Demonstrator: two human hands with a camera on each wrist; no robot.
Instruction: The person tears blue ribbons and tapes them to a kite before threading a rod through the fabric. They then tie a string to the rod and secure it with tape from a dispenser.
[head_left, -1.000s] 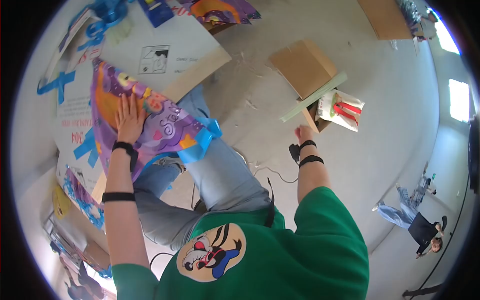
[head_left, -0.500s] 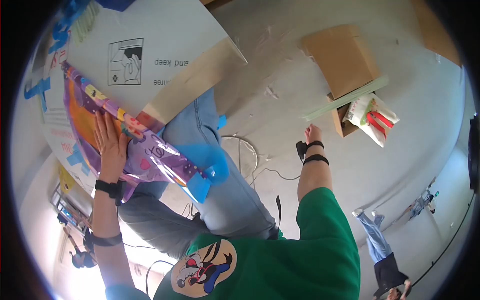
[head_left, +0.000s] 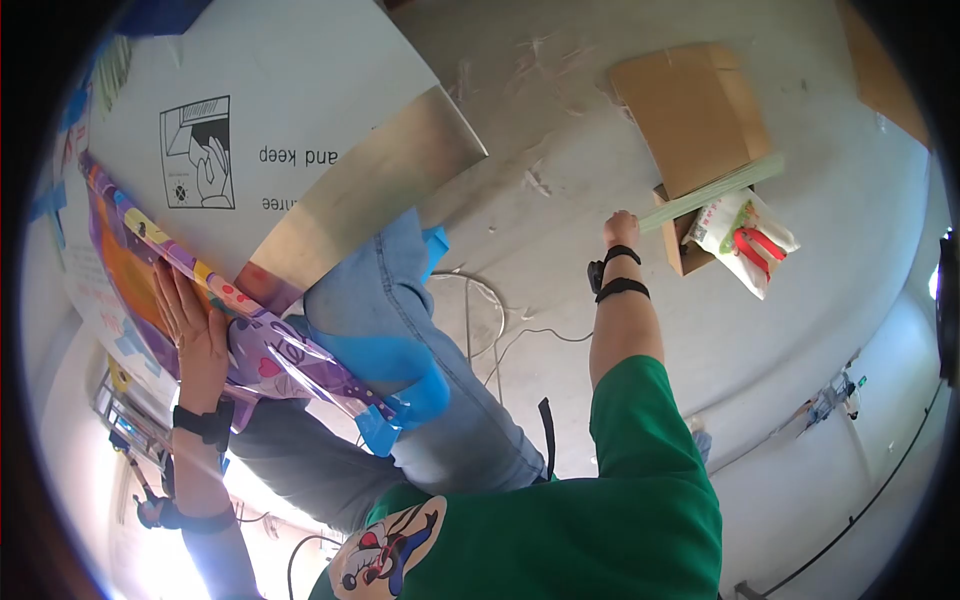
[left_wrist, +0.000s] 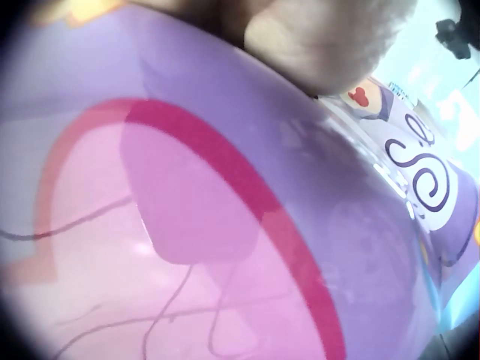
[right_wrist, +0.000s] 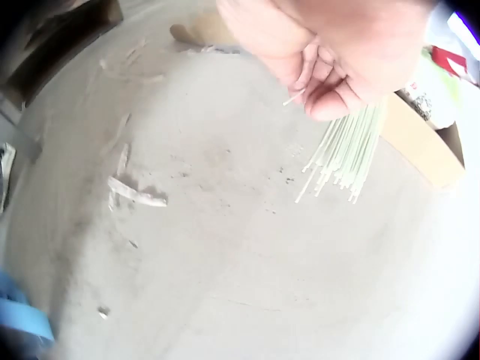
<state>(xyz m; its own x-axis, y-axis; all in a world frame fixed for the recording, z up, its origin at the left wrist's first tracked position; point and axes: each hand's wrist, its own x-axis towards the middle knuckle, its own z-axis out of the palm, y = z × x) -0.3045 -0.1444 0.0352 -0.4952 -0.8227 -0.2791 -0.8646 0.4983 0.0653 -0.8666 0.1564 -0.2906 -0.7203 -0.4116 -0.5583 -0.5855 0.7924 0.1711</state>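
My left hand (head_left: 195, 330) lies with straight fingers on a purple printed plastic sheet (head_left: 255, 345) with a blue ribbon (head_left: 415, 395) at its lower end. Part of that hand (left_wrist: 322, 45) shows above the shiny sheet (left_wrist: 195, 202) in the left wrist view. Out to the right, my right hand (head_left: 620, 229) is at the near end of a bundle of pale green sticks (head_left: 710, 190). Its fingers (right_wrist: 322, 67) are curled, and the tip of one thin stick (right_wrist: 294, 97) pokes out between them. The other sticks (right_wrist: 349, 150) lie behind the hand.
A large white printed panel (head_left: 330, 60) is at the upper left. On the right, a cardboard box (head_left: 690, 120) stands on the floor, with a white bag (head_left: 725, 245) with red handles at its opening. A cable (head_left: 545, 332) and plastic scraps (head_left: 537, 180) lie on the floor.
The head view has shifted. My right hand has moved up to the sticks' near end. My left hand stays on the sheet. The person at the right has mostly dropped out of sight.
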